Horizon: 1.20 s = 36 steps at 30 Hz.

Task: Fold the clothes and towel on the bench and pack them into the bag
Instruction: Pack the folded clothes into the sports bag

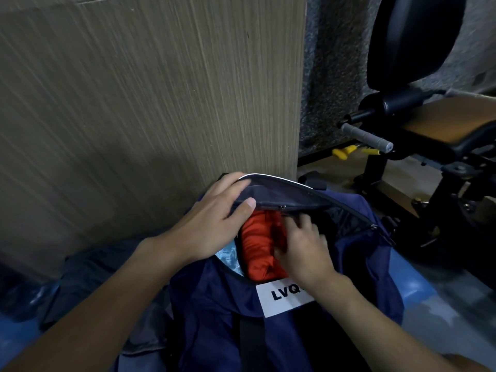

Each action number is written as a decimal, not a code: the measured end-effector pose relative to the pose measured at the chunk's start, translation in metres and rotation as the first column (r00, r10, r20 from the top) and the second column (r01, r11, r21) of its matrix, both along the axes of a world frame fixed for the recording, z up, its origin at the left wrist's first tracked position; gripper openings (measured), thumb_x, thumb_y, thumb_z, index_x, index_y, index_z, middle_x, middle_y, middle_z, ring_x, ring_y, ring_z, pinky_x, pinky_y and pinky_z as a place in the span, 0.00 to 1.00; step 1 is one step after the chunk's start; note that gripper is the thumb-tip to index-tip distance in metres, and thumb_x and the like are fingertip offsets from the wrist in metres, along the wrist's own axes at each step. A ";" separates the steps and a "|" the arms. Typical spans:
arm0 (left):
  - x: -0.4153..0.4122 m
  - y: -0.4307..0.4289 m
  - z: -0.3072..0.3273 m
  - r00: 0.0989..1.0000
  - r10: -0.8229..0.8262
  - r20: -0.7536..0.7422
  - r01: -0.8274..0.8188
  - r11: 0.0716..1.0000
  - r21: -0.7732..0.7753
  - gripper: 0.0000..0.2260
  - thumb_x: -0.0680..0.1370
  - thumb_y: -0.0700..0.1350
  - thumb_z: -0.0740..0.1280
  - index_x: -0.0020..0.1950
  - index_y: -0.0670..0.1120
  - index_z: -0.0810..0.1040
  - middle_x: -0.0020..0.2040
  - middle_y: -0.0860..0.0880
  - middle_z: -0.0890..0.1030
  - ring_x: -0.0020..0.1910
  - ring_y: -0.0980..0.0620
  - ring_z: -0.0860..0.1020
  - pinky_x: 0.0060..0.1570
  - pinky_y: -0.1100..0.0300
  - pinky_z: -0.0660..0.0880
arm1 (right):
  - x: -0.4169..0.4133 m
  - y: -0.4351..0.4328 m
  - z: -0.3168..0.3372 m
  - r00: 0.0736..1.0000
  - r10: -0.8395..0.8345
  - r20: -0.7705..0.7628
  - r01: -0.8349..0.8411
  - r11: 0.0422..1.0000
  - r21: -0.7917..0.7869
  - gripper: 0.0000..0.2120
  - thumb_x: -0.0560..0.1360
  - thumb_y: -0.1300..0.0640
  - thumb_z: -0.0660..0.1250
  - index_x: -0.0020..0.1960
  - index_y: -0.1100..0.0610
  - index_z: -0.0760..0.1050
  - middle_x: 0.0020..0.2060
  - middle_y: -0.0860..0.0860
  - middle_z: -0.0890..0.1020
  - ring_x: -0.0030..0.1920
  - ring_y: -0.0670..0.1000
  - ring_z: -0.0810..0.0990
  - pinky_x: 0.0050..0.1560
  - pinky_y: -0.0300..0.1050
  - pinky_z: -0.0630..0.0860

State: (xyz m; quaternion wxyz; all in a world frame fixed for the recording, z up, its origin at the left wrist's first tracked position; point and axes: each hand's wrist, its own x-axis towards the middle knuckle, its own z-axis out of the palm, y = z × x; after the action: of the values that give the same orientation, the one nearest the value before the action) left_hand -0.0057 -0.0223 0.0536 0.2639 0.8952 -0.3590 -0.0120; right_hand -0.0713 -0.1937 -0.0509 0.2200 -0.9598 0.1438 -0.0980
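Note:
A navy duffel bag (pixel 214 304) with a white "LVQ" label lies unzipped on the blue bench (pixel 418 288). My left hand (pixel 214 221) grips the bag's raised top flap (pixel 281 194), thumb under its edge, holding the opening wide. Inside sits a folded orange-red garment (pixel 256 245). My right hand (pixel 303 251) reaches into the opening and presses down on that garment, with its fingertips hidden inside the bag. A dark grey garment (pixel 88 275) lies crumpled on the bench to the left of the bag.
A wood-grain wall panel (pixel 147 103) rises directly behind the bag. To the right stands black gym equipment (pixel 418 146) with a padded seat, a grey handle and yellow pins. Speckled grey flooring (pixel 330 76) shows beyond it.

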 end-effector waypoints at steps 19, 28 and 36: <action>-0.003 0.004 -0.006 0.999 0.000 0.052 -0.001 1.000 0.015 0.34 0.76 0.67 0.50 0.78 0.51 0.62 0.76 0.65 0.57 0.77 0.64 0.54 0.74 0.43 0.60 | 0.010 -0.002 -0.020 0.828 0.413 -0.379 -0.412 0.907 0.087 0.34 0.77 0.35 0.52 0.76 0.34 0.37 0.77 0.45 0.33 0.77 0.51 0.31 0.76 0.61 0.38; -0.007 0.008 -0.004 0.995 -0.047 0.091 0.040 0.996 0.079 0.36 0.74 0.65 0.58 0.79 0.50 0.60 0.78 0.61 0.56 0.77 0.62 0.55 0.73 0.45 0.63 | 0.021 0.006 -0.023 0.791 0.460 -0.405 -0.481 0.875 0.053 0.41 0.72 0.25 0.50 0.75 0.36 0.32 0.75 0.45 0.29 0.75 0.52 0.26 0.73 0.68 0.37; -0.004 0.010 -0.007 0.991 -0.060 0.120 0.051 0.995 0.082 0.35 0.75 0.63 0.58 0.78 0.49 0.62 0.78 0.58 0.58 0.77 0.59 0.57 0.72 0.45 0.64 | 0.019 0.004 -0.018 0.882 0.397 -0.253 -0.370 0.917 0.148 0.31 0.76 0.28 0.43 0.77 0.34 0.47 0.79 0.43 0.40 0.77 0.53 0.33 0.73 0.69 0.40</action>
State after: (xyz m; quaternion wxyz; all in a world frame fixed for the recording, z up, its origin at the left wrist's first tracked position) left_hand -0.0101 -0.0125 0.0470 0.2053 0.8936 -0.3986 0.0215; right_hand -0.0521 -0.1901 -0.0685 0.2581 -0.9618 -0.0150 0.0899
